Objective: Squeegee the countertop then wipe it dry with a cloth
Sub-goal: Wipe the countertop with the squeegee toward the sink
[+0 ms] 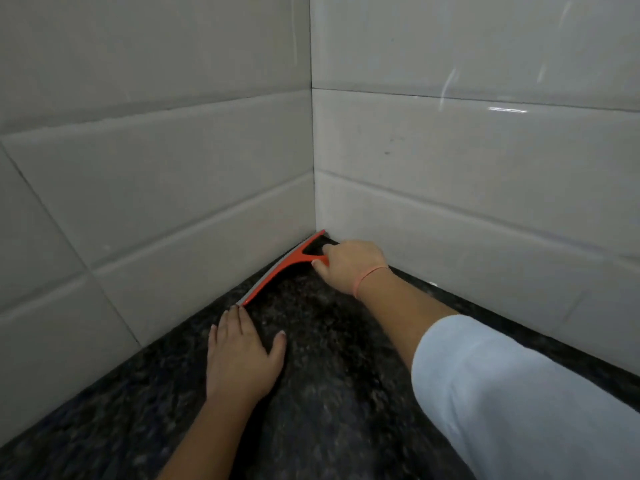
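r hand [349, 265] gripping orange squeegee [277, 271] in tiled corner, l hand [242, 355] flat, fingers spread on dark countertop [329, 393]

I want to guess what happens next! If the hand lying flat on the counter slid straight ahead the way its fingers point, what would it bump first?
Most likely the squeegee. The left hand lies flat on the countertop, fingertips almost at the blade's near end. The tiled wall stands right behind it. Whether they already touch is hard to tell.

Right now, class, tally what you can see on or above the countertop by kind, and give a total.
Hands: 2, left hand flat on the countertop, right hand gripping the handle
Squeegees: 1, orange squeegee
Wristbands: 1, wristband
Cloths: 0
Total: 4
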